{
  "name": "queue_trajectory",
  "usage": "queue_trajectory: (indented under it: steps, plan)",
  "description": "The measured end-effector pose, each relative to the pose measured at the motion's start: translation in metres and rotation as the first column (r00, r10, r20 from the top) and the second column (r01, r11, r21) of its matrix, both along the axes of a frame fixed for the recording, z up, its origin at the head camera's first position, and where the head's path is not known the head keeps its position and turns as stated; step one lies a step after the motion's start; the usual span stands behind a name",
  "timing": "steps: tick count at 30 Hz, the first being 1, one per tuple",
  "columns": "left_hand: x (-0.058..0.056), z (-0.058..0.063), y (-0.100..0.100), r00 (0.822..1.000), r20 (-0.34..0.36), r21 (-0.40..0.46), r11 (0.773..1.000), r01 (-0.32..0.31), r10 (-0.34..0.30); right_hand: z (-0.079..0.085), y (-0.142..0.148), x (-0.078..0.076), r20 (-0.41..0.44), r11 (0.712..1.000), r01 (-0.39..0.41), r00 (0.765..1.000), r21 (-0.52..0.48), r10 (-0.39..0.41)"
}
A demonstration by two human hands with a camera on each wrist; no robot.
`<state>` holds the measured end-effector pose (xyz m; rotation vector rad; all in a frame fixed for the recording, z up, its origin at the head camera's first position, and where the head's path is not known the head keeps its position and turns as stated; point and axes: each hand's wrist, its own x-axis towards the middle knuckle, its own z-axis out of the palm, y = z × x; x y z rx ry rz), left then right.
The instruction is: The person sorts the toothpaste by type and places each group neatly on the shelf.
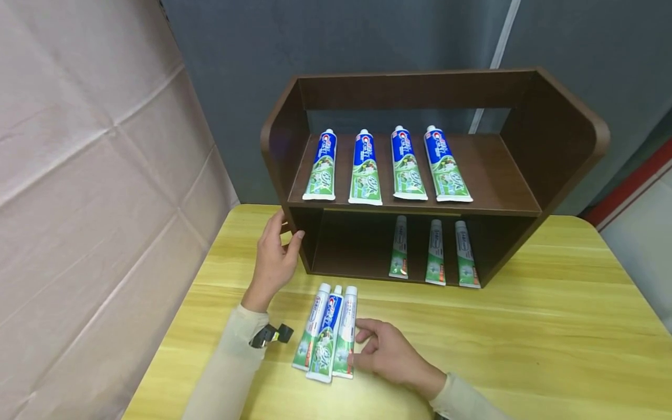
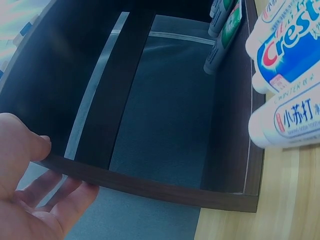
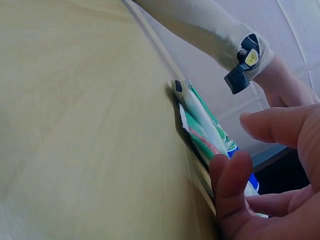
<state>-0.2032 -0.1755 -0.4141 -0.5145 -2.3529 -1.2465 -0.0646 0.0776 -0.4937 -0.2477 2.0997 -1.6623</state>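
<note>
My left hand (image 1: 275, 254) grips the front edge of the left side panel of a dark brown two-tier shelf (image 1: 357, 271). In the left wrist view the thumb lies on one side of the panel (image 2: 150, 189) and the fingers on the other. Three toothpaste tubes lie bunched on the table: a blue-and-green Crest tube (image 1: 326, 341) between a left white-and-green tube (image 1: 311, 332) and a right white-and-green tube (image 1: 346, 332). My right hand (image 1: 391, 353) is beside the right tube, fingers loosely bent at its edge and thumb apart from them.
On the upper tier several blue-and-green Crest tubes (image 1: 409, 169) lie in a row. Three white-and-green tubes (image 1: 436, 254) lie on the right part of the lower tier. The shelf stands on a wood-grain table (image 1: 551, 332), before a dark grey partition (image 1: 367, 35).
</note>
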Motion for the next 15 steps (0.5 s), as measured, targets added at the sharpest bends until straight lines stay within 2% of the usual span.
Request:
queue_trajectory:
  steps: [15]
  plan:
    - [-0.0006,-0.0006,-0.0002,1.0,0.0,-0.005,1.0,0.001,-0.001,-0.0032,-0.0077,0.0059,0.0,0.998,0.012,1.0,-0.059,-0.012]
